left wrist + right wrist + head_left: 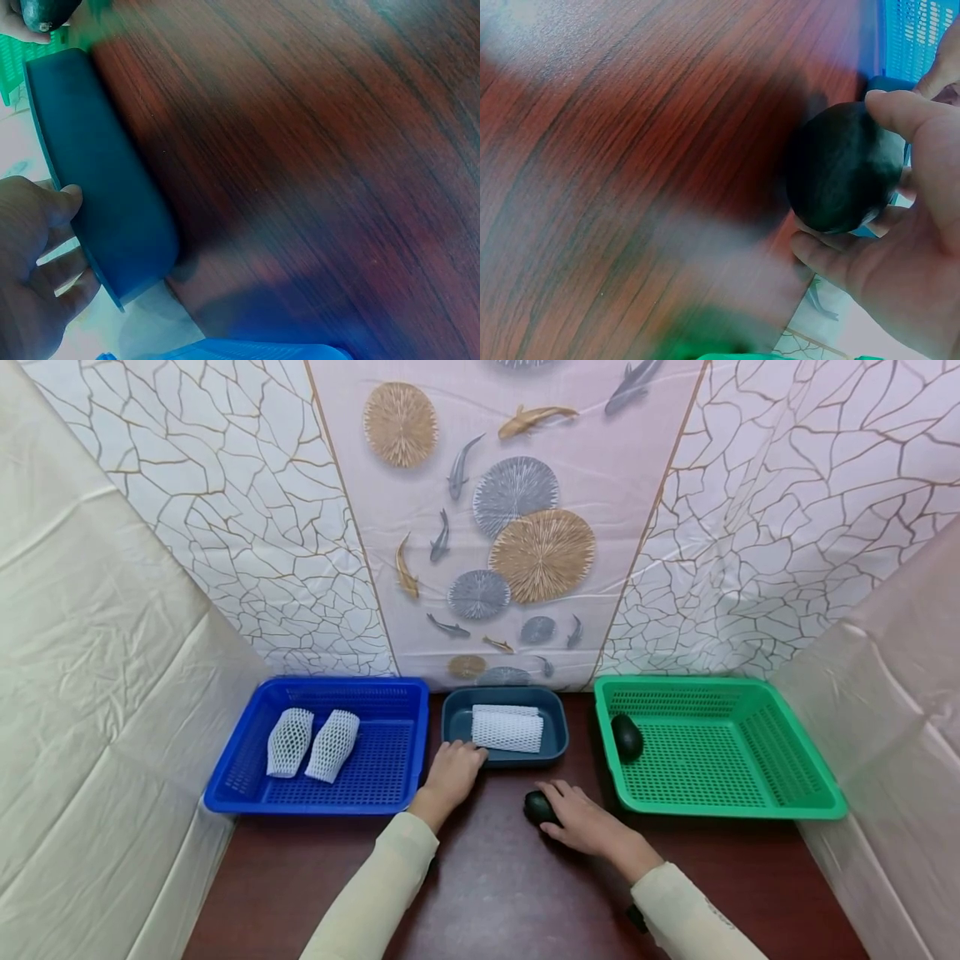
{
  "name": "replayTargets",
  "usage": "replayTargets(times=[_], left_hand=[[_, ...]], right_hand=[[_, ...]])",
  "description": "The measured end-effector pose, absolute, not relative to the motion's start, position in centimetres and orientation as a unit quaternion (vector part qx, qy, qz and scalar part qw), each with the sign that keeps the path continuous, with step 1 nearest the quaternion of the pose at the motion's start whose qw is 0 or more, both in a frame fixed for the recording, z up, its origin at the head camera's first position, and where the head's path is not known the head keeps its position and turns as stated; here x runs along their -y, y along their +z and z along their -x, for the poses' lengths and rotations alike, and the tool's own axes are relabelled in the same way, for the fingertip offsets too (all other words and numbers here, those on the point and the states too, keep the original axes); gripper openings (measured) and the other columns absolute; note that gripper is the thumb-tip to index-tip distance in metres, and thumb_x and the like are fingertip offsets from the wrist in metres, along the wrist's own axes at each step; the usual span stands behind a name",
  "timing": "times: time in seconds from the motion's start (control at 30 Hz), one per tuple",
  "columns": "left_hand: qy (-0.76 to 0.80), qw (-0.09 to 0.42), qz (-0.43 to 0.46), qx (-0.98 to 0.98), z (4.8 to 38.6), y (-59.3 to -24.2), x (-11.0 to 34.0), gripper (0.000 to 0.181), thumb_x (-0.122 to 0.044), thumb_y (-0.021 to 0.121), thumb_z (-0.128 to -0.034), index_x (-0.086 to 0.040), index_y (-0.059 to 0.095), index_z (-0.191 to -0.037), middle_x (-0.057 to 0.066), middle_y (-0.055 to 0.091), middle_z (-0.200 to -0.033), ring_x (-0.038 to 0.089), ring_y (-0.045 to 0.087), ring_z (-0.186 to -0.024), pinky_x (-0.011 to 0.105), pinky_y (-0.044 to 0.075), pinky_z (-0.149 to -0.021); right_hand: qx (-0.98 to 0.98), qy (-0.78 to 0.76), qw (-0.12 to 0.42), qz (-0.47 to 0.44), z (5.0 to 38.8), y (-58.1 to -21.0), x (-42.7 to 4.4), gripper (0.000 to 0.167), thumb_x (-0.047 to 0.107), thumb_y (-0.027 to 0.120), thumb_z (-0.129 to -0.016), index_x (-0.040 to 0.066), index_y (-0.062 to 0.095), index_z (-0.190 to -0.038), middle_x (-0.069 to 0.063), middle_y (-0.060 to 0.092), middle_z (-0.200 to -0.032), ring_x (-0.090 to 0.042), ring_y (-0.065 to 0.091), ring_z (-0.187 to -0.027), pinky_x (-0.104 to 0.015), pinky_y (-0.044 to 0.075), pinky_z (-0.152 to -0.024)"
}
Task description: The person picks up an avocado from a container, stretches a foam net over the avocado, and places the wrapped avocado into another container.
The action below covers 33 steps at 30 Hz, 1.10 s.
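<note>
My right hand (581, 820) grips a dark, oval, avocado-like fruit (539, 808) over the table, in front of the small dark teal tray (555, 758). In the right wrist view the thumb and fingers curl round the dark fruit (841, 166). My left hand (453, 774) is at the tray's front left edge. The left wrist view shows the left thumb on the outside of the tray (112, 180) and the fingers over its rim. White foam net sleeves (507, 731) lie in the tray.
A blue basket (375, 808) at the left holds two net-wrapped items (289, 743). At the right stands a green basket (731, 812) with another dark fruit (627, 738) by its left wall. Patterned cloth (480, 527) hangs behind, and plain cloth covers both sides.
</note>
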<state>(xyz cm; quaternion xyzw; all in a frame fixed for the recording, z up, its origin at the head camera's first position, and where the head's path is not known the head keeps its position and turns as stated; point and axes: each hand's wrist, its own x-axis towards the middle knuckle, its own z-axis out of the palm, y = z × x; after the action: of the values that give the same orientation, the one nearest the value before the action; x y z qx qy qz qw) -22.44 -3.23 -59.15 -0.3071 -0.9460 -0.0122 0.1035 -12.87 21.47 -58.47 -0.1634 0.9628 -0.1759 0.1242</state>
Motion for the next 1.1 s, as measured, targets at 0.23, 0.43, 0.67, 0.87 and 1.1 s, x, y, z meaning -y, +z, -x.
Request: replayTargets(times=[0.23, 0.43, 0.67, 0.87, 1.1], left_hand=[[-0.015, 0.094, 0.305, 0.948, 22.5, -58.9, 3.2, 0.023, -0.005, 0.064, -0.0988, -0.018, 0.077, -0.112, 0.005, 0.076, -0.106, 0.026, 0.069, -0.091, 0.042, 0.056, -0.078], [-0.012, 0.088, 0.304, 0.948, 22.4, -58.8, 3.1, 0.023, -0.005, 0.064, -0.0984, -0.018, 0.077, -0.112, 0.005, 0.076, -0.104, 0.026, 0.069, -0.091, 0.043, 0.055, -0.078], [-0.01, 0.091, 0.307, 0.947, 22.4, -58.5, 3.1, 0.015, -0.01, 0.072, -0.0936, -0.014, 0.077, -0.107, 0.006, 0.075, -0.098, 0.026, 0.068, -0.087, 0.042, 0.055, -0.074], [-0.022, 0.094, 0.304, 0.948, 22.4, -57.4, 2.7, 0.016, -0.015, 0.069, -0.0946, -0.006, 0.074, -0.107, 0.011, 0.071, -0.099, 0.029, 0.068, -0.089, 0.045, 0.058, -0.074], [-0.042, 0.103, 0.296, 0.949, 23.8, -55.2, 1.5, 0.02, -0.02, 0.065, -0.0995, -0.006, 0.068, -0.113, 0.011, 0.07, -0.105, 0.029, 0.068, -0.093, 0.044, 0.059, -0.077]], right_hand=[[-0.963, -0.178, 0.114, 0.169, 12.7, -58.5, -21.6, 0.065, 0.028, 0.071, -0.098, 0.005, 0.044, -0.152, -0.019, 0.051, -0.146, -0.042, 0.053, -0.131, -0.054, 0.047, -0.106], [-0.963, -0.179, 0.115, 0.165, 12.6, -58.1, -21.7, 0.066, 0.031, 0.07, -0.099, 0.006, 0.043, -0.153, -0.019, 0.05, -0.148, -0.042, 0.052, -0.133, -0.054, 0.046, -0.107], [-0.967, -0.16, 0.08, 0.182, 12.5, -56.9, -21.9, 0.065, 0.034, 0.068, -0.1, 0.007, 0.043, -0.153, -0.018, 0.049, -0.148, -0.039, 0.051, -0.134, -0.052, 0.047, -0.108], [-0.967, -0.154, 0.041, 0.197, 12.7, -55.4, -21.9, 0.064, 0.036, 0.068, -0.1, 0.006, 0.046, -0.151, -0.018, 0.051, -0.147, -0.038, 0.053, -0.132, -0.052, 0.048, -0.107], [-0.967, -0.152, 0.005, 0.204, 13.6, -53.5, -21.7, 0.063, 0.035, 0.069, -0.1, 0.004, 0.047, -0.15, -0.021, 0.051, -0.148, -0.039, 0.054, -0.133, -0.053, 0.049, -0.107]])
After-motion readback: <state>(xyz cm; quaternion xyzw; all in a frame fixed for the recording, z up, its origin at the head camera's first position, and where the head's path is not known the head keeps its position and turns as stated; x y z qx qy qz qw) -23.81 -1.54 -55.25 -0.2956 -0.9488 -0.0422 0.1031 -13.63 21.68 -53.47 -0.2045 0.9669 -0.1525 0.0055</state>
